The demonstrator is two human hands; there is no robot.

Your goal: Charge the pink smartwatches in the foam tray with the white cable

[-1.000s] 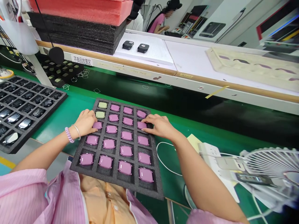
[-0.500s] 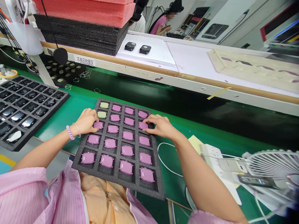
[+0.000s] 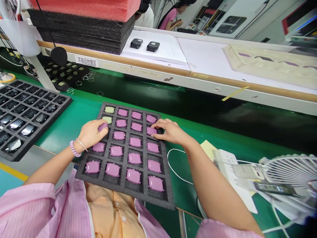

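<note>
The purple piece (image 3: 102, 126) is pinched in my left hand (image 3: 90, 133), just above its empty pocket in the foam tray (image 3: 123, 190); my right hand (image 3: 170, 131) rests open on the tray's right column.

A tray of black parts (image 3: 27, 109) lies at the left on the green mat (image 3: 74, 119). On the shelf behind, black and red foam sheets (image 3: 84, 19) stack beside two black devices (image 3: 145, 45). A white fan (image 3: 289, 175) sits at the right.
</note>
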